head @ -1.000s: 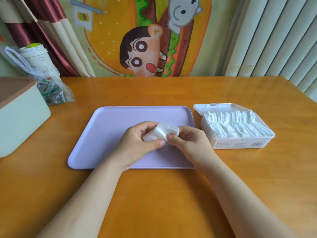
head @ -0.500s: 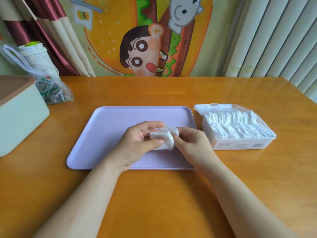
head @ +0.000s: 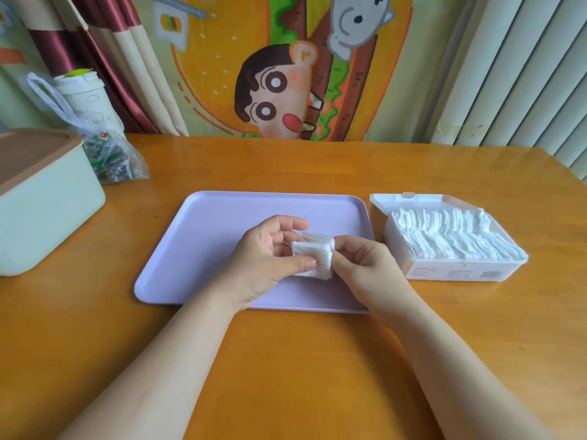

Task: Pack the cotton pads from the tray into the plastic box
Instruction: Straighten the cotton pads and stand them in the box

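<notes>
Cotton pads (head: 313, 260) are held as a small stack over the tray (head: 216, 227), between your two hands. Your left hand (head: 263, 265) pinches the stack, thumb on its near face; your right hand (head: 365, 269) pinches its right edge, probably to square the pads so they go in as one block. No loose pads show elsewhere on the tray. The plastic box (head: 457, 271) sits just right of the tray, lid (head: 406, 201) open, nearly full, keeping the transfer short.

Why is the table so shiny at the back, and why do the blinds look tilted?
In the head view, light reflects off the glossy table near the blinds; also in the head view, the wide-angle lens makes those straight slats lean towards the edge.
</notes>
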Demonstrator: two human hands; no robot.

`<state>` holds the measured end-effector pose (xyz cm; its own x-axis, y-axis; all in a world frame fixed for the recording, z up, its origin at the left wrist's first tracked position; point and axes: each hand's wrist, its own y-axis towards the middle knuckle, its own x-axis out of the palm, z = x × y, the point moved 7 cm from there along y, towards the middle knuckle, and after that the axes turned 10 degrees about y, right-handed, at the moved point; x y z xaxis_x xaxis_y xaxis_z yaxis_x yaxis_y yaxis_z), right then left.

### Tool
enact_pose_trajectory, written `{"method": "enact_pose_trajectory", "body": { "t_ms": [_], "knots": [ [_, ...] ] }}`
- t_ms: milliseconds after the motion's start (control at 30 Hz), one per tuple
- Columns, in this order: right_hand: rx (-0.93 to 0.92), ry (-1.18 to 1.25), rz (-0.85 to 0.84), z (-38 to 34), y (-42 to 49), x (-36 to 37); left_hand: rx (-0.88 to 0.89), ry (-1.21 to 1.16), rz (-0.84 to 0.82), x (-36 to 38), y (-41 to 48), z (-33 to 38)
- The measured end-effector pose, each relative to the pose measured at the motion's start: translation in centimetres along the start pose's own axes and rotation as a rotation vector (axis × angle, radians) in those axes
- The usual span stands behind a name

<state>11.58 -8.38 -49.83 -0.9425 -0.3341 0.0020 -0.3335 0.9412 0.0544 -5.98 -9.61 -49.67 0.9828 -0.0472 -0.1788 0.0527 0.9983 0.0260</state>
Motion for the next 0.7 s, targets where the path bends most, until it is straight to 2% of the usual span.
{"method": "enact_pose_trajectory", "body": {
  "t_ms": [267,400,533,700],
  "knots": [
    [0.039,0.144,-0.141,-0.19,-0.18,0.49,0.000,0.076,0.100,-0.56,0.22,-0.25],
    [-0.007,0.048,-0.056,0.07,0.04,0.15,0.018,0.287,0.099,-0.38,0.41,-0.25],
    [-0.049,-0.073,0.035,0.25,0.24,-0.27,0.053,0.342,0.082,0.23,0.47,-0.38],
    [-0.143,-0.193,0.020,-0.05,-0.10,0.25,0.078,0.450,0.109,0.20,0.50,-0.37]
  ]
}}
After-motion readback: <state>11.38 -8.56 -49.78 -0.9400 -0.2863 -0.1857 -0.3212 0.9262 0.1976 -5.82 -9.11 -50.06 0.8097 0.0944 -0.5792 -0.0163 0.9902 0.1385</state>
